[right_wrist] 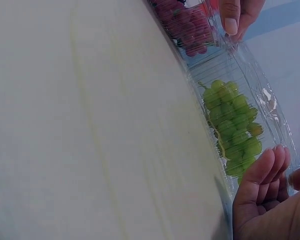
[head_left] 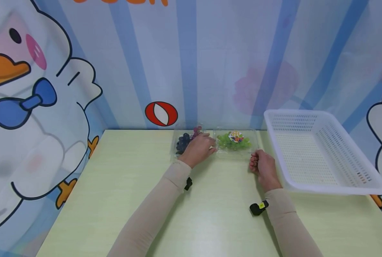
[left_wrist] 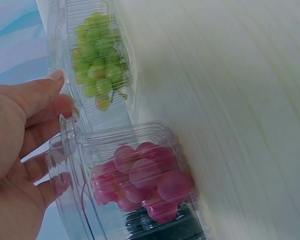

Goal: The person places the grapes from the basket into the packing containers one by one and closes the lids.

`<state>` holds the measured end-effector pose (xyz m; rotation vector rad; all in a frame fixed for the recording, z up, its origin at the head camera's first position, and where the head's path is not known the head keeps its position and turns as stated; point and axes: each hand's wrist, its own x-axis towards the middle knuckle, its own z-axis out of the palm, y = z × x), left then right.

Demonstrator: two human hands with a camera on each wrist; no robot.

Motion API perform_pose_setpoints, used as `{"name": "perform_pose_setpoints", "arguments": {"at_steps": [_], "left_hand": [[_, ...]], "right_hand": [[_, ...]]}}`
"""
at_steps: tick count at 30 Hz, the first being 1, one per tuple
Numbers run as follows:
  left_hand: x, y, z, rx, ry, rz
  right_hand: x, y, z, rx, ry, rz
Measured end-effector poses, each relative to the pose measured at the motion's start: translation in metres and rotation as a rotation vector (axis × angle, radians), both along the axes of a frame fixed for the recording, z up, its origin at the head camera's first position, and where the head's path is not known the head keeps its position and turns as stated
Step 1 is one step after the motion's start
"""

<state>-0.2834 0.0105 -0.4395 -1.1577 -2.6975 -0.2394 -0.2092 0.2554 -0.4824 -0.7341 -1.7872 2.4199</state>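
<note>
Green grapes (head_left: 229, 141) lie in a clear plastic box (left_wrist: 97, 120) with a round sticker on its lid. Left of it stands a second clear box (left_wrist: 135, 130), holding pink-red grapes (left_wrist: 140, 177) and dark grapes (head_left: 183, 142). My left hand (head_left: 198, 149) reaches over this second box; its thumb and index finger pinch the near corner of the green-grape box, while the other fingers lie behind the clear plastic. At the opposite end of the green-grape box, my right hand (head_left: 263, 166) has its fingers curled, with the box edge between fingers and thumb.
A white perforated plastic basket (head_left: 284, 167) stands on the right of the pale table (head_left: 139, 160), close beside my right hand. A printed cloth backdrop (head_left: 210, 64) hangs along the table's far edge.
</note>
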Motion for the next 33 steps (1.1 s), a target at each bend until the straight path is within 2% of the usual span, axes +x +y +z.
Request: {"name": "perform_pose_setpoints", "arguments": {"at_steps": [7, 14, 28, 33], "left_hand": [[-0.001, 0.000, 0.000, 0.001, -0.011, 0.004], [0.001, 0.001, 0.003, -0.003, -0.031, 0.016], [-0.001, 0.001, 0.004, 0.000, -0.047, 0.021], [-0.001, 0.002, 0.002, 0.005, -0.044, 0.014]], "right_hand": [[0.000, -0.003, 0.001, 0.024, -0.021, 0.025], [0.004, -0.006, 0.003, -0.003, -0.008, 0.039], [0.010, -0.013, 0.012, 0.063, -0.055, 0.042], [0.008, -0.021, 0.012, 0.048, -0.066, 0.086]]}}
